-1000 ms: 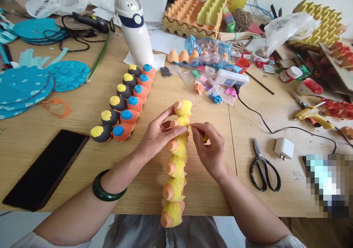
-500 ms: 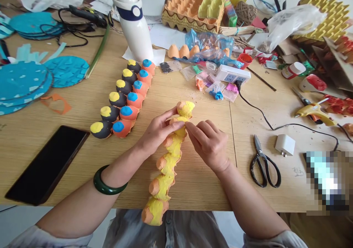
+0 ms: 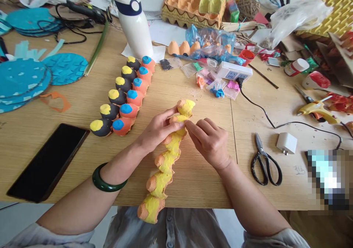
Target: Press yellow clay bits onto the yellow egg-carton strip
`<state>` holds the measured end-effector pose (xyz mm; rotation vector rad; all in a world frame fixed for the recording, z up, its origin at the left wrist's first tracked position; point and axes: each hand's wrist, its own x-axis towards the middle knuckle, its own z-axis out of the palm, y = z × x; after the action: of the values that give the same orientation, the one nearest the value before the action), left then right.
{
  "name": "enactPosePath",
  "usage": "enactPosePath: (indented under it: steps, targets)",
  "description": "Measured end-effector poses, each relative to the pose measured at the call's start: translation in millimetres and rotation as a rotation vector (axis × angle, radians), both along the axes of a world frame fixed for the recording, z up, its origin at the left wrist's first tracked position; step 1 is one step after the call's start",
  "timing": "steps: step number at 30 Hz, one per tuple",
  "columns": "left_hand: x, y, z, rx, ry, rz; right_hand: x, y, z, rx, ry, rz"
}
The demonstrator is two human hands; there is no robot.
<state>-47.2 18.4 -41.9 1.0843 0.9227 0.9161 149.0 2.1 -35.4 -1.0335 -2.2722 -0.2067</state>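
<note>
A strip of orange egg-carton cups (image 3: 165, 162), partly covered in yellow clay, runs from mid-table down past the table's front edge. My left hand (image 3: 158, 130) grips it near its far end, thumb on top and fingers behind. On the strip's right side, my right hand (image 3: 209, 139) is closed, its thumb and forefinger pinched against the yellow surface of the second cup; whether a bit of clay is between them is hidden. Left of my hands stand two joined-looking rows of cups, black with yellow tops (image 3: 117, 97) and orange with blue tops (image 3: 134, 98).
A black phone (image 3: 48, 161) lies at the left, scissors (image 3: 264, 160) and a white adapter (image 3: 286, 143) at the right. Behind are a power strip (image 3: 234, 72) with its cable, clay packets (image 3: 217, 90), a white bottle (image 3: 134, 24) and egg trays (image 3: 190, 5). Blue discs (image 3: 66, 68) lie far left.
The near end of the strip has swung slightly to the left. Both hands keep nearly the same place and hold; the view has shifted a little.
</note>
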Motion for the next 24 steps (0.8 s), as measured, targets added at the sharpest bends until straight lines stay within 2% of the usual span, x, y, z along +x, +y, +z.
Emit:
enactPosePath:
  steps: [3, 8, 15, 18, 24]
  targets:
    - [-0.3, 0.7, -2.0, -0.032, -0.032, -0.02, -1.2, 1.1, -2.3, -0.058, 0.084, 0.015]
    - [1.0, 0.8, -0.7, -0.032, -0.036, -0.037, -5.3, 0.4, -2.6, -0.393, 0.387, 0.059]
    - [1.0, -0.7, -0.4, 0.057, 0.002, -0.086, -9.9, -2.7, 6.8, -0.716, 0.729, -0.027]
    - [1.2, -2.1, 0.3, 0.119, 0.057, -0.076, -9.9, -1.8, 5.9, -0.746, 0.806, -0.023]
    - [3.4, -4.8, 5.4, 0.119, 0.049, -0.072, -9.3, -3.2, 4.0, -0.628, 0.791, -0.011]
